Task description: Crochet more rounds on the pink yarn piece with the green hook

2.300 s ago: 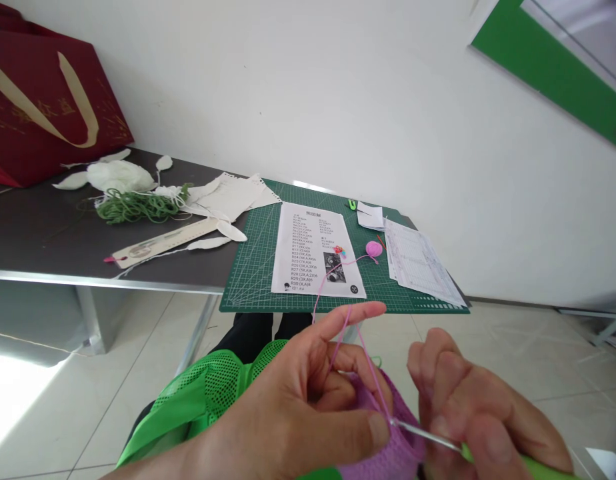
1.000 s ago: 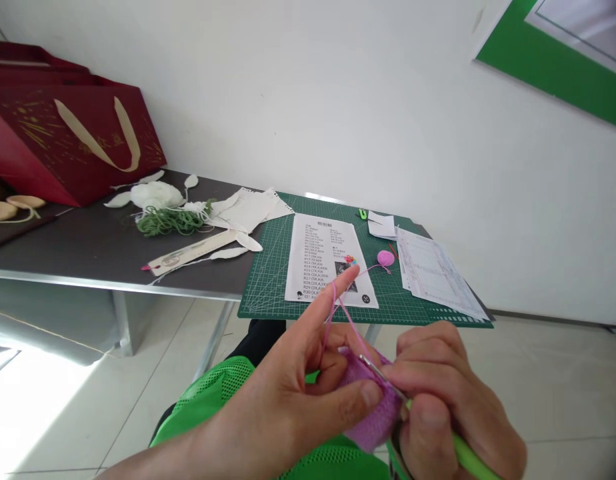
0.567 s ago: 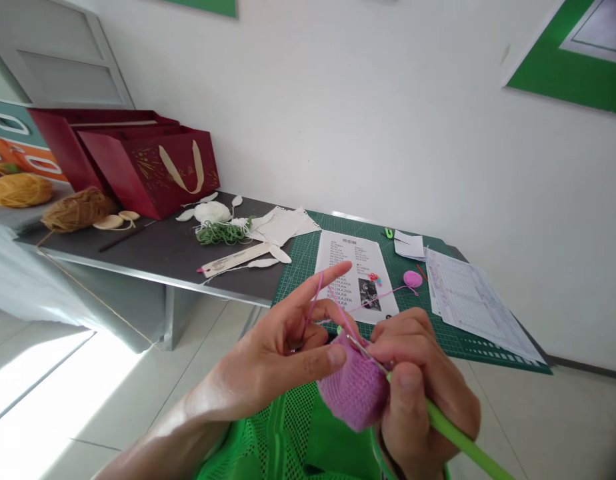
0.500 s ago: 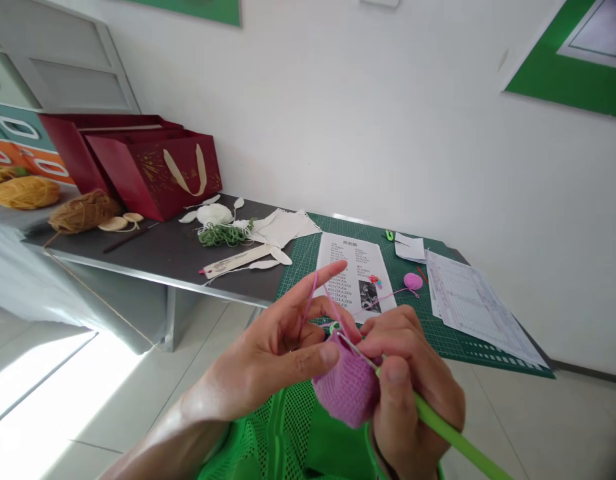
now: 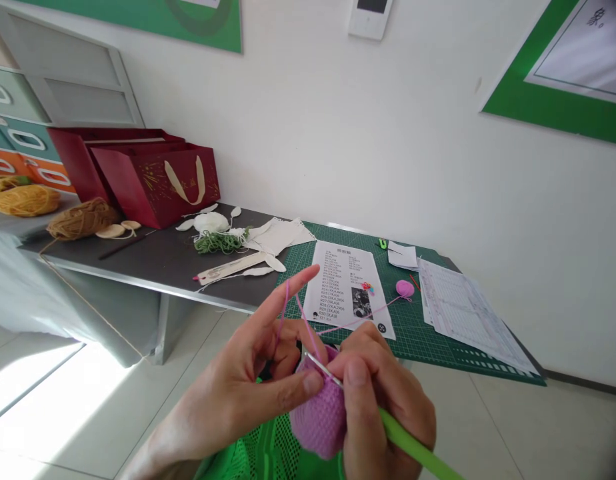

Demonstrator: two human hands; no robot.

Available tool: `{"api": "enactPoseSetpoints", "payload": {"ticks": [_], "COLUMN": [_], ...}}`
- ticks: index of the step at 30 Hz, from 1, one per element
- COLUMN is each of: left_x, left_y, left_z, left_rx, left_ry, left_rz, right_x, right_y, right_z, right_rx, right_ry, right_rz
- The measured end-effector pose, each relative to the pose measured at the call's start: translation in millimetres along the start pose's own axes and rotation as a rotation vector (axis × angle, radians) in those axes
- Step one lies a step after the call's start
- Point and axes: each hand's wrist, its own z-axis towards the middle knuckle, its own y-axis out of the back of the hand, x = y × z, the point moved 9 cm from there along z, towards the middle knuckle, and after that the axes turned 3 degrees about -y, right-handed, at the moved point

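At far left, a ball of brown twine (image 5: 81,220) sat on the dark grey surface (image 5: 143,267). The left hand (image 5: 238,393) pinched a rounded lilac crocheted piece (image 5: 321,417) between thumb and fingers, with thin pink yarn (image 5: 304,320) running up over its raised index finger (image 5: 283,303). The hands were close together around the piece, which sat between them above the green mesh vest (image 5: 263,447), its long axis near upright. The right hand (image 5: 388,407) clamped a steel crochet hook with a green handle (image 5: 413,443), its long axis slanting up-left, its tip at the piece's top edge. It looked like mid-stitch; the next move seemed to call for drawing yarn through. Further right, a printed pattern sheet (image 5: 338,280) lay on a green cutting mat (image 5: 418,340).
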Motion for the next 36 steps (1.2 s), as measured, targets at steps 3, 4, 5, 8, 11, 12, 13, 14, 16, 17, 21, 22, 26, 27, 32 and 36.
{"api": "enactPoseSetpoints", "payload": {"ticks": [3, 4, 5, 8, 11, 12, 13, 14, 16, 17, 21, 22, 26, 27, 32, 36], "left_x": [7.2, 8.9, 10.3, 11.5, 9.5, 8.8, 8.3, 8.1, 8.4, 8.4, 7.0, 7.1, 10.1, 11.2, 14.7, 15.2], "left_y": [-4.5, -3.8, -2.3, 0.8, -1.9, -2.2, -2.1, -1.8, -1.3, -1.7, -5.6, -6.5, -8.1, -8.5, -10.6, -13.1], "left_z": [-1.7, -2.2, -2.5, -3.5, -4.5, -4.8, -5.1, -5.4, -6.2, -6.5, -6.9, -6.8, -6.3, -6.3, -7.4, -9.1], "left_rx": [0.110, 0.113, 0.100, 0.048, 0.053, 0.052, 0.046, 0.037, 0.019, 0.013, 0.013, 0.012, -0.003, -0.006, -0.014, -0.002], "left_ry": [0.041, 0.050, 0.058, 0.080, 0.096, 0.099, 0.103, 0.108, 0.123, 0.127, 0.116, 0.115, 0.138, 0.151, 0.209, 0.225], "left_rz": [-0.055, -0.069, -0.080, -0.113, -0.163, -0.180, -0.193, -0.205, -0.223, -0.233, -0.281, -0.291, -0.299, -0.300, -0.328, -0.355], "right_x": [3.4, 4.5, 5.6, 7.8, 9.5, 10.2, 11.1, 12.1, 13.2, 13.7, 18.5, 20.1, 22.6, 22.4, 15.0, 15.9], "right_y": [0.6, 0.1, -0.7, -3.8, -3.2, -2.4, -2.3, -2.8, -6.4, -7.2, -3.6, -3.8, -5.2, -4.4, -5.0, -3.6], "right_z": [-0.7, -1.3, -1.9, -3.6, -3.5, -3.0, -2.5, -1.8, -0.4, 0.1, 0.8, 1.0, 2.3, 2.6, 3.6, 4.6], "right_rx": [-0.008, -0.001, 0.008, 0.027, -0.020, -0.042, -0.052, -0.052, -0.013, 0.000, -0.011, 0.005, 0.121, 0.151, 0.419, 0.530], "right_ry": [0.015, 0.019, 0.024, 0.028, 0.031, 0.035, 0.042, 0.050, 0.055, 0.056, 0.087, 0.100, 0.144, 0.156, 0.119, 0.090], "right_rz": [-0.004, -0.003, 0.001, 0.015, 0.037, 0.044, 0.045, 0.042, 0.031, 0.030, 0.059, 0.058, 0.028, 0.026, 0.116, 0.121]}}
